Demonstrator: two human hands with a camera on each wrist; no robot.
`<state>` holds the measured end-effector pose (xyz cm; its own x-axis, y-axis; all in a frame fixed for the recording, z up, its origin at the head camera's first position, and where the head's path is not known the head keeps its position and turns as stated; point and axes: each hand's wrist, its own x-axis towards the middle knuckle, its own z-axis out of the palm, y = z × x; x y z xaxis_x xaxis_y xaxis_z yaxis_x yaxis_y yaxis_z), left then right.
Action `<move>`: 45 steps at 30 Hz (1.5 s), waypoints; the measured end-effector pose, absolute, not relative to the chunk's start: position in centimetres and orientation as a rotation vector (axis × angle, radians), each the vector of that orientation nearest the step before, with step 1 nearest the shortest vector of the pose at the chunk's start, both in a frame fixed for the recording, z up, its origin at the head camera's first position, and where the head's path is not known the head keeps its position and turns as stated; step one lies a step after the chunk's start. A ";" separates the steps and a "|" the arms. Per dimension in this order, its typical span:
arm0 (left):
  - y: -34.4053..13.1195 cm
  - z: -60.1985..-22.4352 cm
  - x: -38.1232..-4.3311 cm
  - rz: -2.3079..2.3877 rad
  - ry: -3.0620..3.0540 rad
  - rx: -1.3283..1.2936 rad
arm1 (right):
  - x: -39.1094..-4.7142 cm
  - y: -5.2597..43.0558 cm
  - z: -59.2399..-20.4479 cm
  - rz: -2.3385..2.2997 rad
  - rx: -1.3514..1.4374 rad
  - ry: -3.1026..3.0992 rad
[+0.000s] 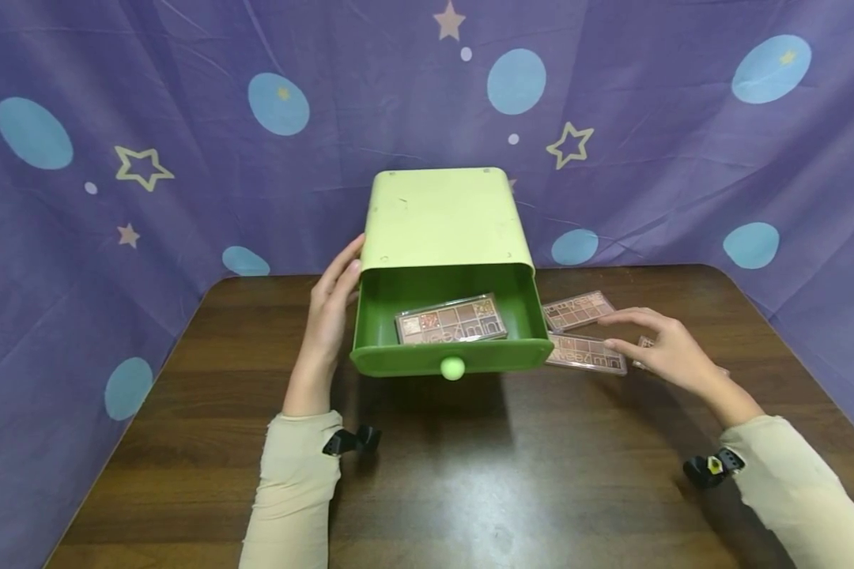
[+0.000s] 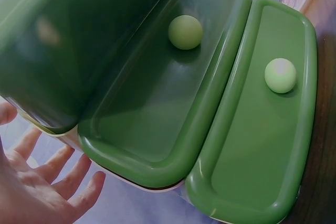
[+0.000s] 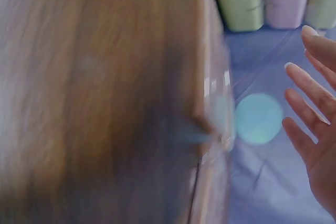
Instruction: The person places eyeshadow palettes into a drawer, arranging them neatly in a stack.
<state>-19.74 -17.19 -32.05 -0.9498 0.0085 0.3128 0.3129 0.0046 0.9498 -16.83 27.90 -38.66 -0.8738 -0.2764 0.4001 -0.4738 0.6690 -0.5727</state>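
Note:
A small drawer cabinet (image 1: 444,217) with a pale green top stands at the back of the table. Its top drawer (image 1: 398,361) is pulled out, and an eyeshadow palette (image 1: 450,322) lies tilted inside. My left hand (image 1: 325,320) rests against the cabinet's left side with fingers extended. To the right of the cabinet lie more eyeshadow palettes, one farther back (image 1: 576,312) and one nearer (image 1: 587,353). Above their right ends hovers my right hand (image 1: 669,354), fingers spread and nothing held. Another palette (image 1: 644,343) is mostly hidden behind that hand.
Two lower drawers, a middle one (image 2: 152,108) and a bottom one (image 2: 252,145), are closed, each with a round knob. The brown wooden table (image 1: 576,474) extends toward me. A purple patterned curtain (image 1: 427,103) hangs close behind the cabinet and along both sides.

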 end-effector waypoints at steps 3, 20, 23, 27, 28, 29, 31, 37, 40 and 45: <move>-17.2 -32.1 -19.8 -2.050 -2.055 -0.335 | -17.4 28.6 -39.5 0.968 0.599 -2.690; -17.1 -32.0 -19.7 -2.049 -2.053 -0.339 | -19.4 29.5 -41.7 0.928 0.681 -2.981; -17.1 -32.0 -19.7 -2.051 -2.052 -0.337 | -19.2 29.1 -41.7 0.882 0.682 -3.019; -17.1 -32.0 -19.7 -2.051 -2.052 -0.337 | -19.1 28.7 -41.8 0.861 0.657 -3.028; -17.1 -32.0 -19.8 -2.050 -2.051 -0.338 | -19.1 28.6 -41.8 0.862 0.647 -3.026; -17.2 -32.0 -19.8 -2.049 -2.053 -0.337 | -19.1 28.6 -41.9 0.865 0.641 -3.023; -17.2 -32.1 -19.8 -2.047 -2.057 -0.335 | -19.1 28.5 -41.9 0.870 0.638 -3.014; -17.1 -32.1 -19.8 -2.049 -2.056 -0.337 | -19.0 28.4 -41.8 0.824 0.624 -2.992; -17.2 -32.1 -19.8 -2.049 -2.052 -0.339 | -18.9 28.3 -41.6 0.801 0.618 -2.987; -17.2 -32.2 -19.9 -2.053 -2.047 -0.340 | -18.3 28.2 -40.8 0.762 0.651 -2.923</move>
<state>-19.89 -17.18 -32.16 -0.9485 0.0060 0.3167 0.3167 -0.0041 0.9485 -18.29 28.23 -40.83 -0.9099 -0.3858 0.1527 -0.4112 0.7896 -0.4554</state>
